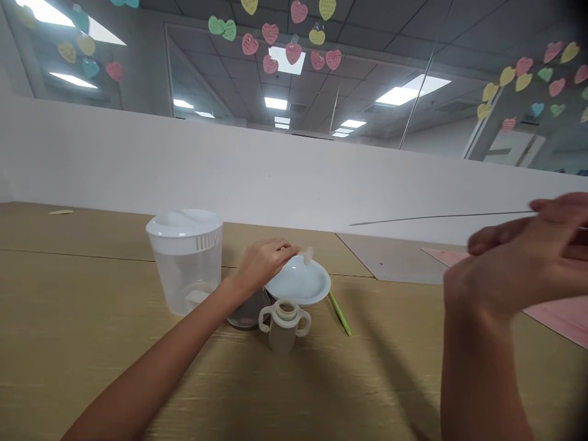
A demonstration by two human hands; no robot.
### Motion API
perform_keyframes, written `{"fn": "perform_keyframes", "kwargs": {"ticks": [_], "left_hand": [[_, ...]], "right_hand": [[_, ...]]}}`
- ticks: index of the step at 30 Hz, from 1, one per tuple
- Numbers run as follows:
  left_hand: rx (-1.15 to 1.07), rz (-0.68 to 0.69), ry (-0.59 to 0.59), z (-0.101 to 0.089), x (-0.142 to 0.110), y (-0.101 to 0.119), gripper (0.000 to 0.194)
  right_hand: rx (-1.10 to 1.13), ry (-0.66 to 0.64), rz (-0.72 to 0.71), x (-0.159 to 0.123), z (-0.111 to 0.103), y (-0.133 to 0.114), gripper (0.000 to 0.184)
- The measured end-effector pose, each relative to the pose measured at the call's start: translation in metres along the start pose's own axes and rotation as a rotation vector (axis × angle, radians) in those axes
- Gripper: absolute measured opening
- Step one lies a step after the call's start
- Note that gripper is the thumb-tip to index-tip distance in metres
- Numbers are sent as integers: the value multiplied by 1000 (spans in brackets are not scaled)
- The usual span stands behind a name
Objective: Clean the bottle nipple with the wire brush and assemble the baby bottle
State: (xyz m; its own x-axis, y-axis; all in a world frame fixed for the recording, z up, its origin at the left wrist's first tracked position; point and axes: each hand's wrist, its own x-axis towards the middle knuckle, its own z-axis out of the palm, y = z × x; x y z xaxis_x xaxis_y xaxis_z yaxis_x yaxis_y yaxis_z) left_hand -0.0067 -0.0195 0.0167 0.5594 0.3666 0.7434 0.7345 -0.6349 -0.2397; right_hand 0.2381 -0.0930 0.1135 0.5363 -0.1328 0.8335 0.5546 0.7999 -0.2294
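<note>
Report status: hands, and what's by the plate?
Left hand at pale teat-shaped piece on white plate rim. Right hand raised, thin rod beside it. Two-handled cup in front of plate.

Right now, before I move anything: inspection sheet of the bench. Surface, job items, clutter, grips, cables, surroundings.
surface: light wood-grain table, seams visible
job items: tilted white dish with pale nub at its rim, dark round disc under it
clutter: lidded clear pitcher, two-handled beige cup, green stick, pink sheet
grips: left hand at the nub, hold unclear; right hand raised, blurred, nothing visible in it
cables: thin dark line, cannot tell if wire
surroundings: white partition, heart-shaped notes on glass
</note>
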Motion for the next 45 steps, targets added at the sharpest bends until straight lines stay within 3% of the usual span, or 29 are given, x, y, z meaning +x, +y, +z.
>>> {"fn": "perform_keyframes", "kwargs": {"ticks": [1, 3, 6, 8, 9, 16, 22, 27, 32, 35, 41, 43, 45], "left_hand": [[56, 14, -75, 3, -1, 0, 22], [151, 62, -262, 10, -2, 3, 27], [174, 130, -517, 24, -4, 8, 23], [130, 136, -615, 34, -6, 11, 21], [106, 131, -647, 39, -7, 12, 20], [-19, 79, -701, 49, -14, 11, 21], [-353, -191, -584, 50, -18, 4, 28], [-338, -325, -394, 36, -7, 1, 31], [-465, -397, -152, 4, 4, -1, 29], [-525, -402, -95, -17, 8, 1, 27], [-536, -394, -133, -41, 13, 11, 27], [-562, -367, -168, -45, 14, 16, 27], [-587, -334, -198, -47, 14, 21, 26]], "right_hand": [[-4, 84, 17, -5, 4, 5, 21], [-22, -12, 130, -21, 16, 16, 25], [-115, -451, 306, -52, 33, 33, 25], [-209, -750, 337, -71, 40, 42, 25], [-257, -838, 331, -79, 41, 44, 25], [-467, -1233, 298, -102, 45, 51, 20], [-611, -1527, 229, -106, 41, 61, 17], [-693, -1658, 180, -109, 36, 75, 22], [-779, -1729, 154, -114, 34, 86, 27], [-814, -1733, 145, -113, 33, 84, 23], [-777, -1555, 93, -96, 38, 48, 25], [-556, -1378, 139, -90, 39, 30, 29], [-329, -1288, 239, -85, 38, 13, 38]]}}
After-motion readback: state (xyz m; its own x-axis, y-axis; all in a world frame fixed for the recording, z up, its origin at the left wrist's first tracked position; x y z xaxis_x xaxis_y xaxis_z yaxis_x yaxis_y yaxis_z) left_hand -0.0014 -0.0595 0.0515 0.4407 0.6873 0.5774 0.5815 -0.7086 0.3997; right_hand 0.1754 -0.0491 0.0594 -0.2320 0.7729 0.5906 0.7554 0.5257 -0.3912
